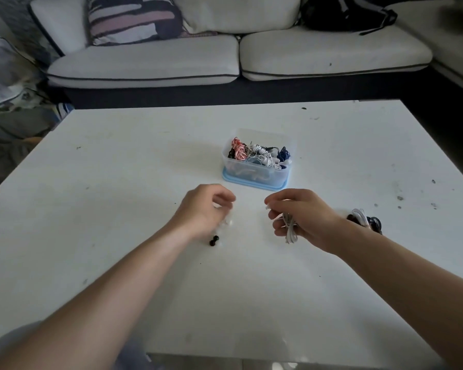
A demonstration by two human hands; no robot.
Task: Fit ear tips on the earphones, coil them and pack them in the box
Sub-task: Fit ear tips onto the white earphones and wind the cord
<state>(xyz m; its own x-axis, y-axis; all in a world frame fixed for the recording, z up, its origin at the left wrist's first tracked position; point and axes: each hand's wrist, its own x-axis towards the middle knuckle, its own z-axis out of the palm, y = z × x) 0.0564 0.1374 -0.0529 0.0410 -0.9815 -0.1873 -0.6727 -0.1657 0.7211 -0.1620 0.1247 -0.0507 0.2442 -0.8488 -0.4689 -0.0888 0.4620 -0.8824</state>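
**White earphones in right hand, near box**

Right hand (302, 214), just in front of the clear box (251, 175): fingers curled round bundled white earphones (290, 228). Left hand (202, 209), front-left of box: fingers curled, cannot tell whether pinching anything. Black ear tips (213, 240) on table (104, 196), farther front-left of box.

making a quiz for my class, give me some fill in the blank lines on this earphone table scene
1. The right hand holds a bundle of ____ earphone cable.
2. The clear box of coiled earphones sits on a ____ lid.
3. The black ear tips lie by the left hand on the white ____.

Missing words: white; blue; table
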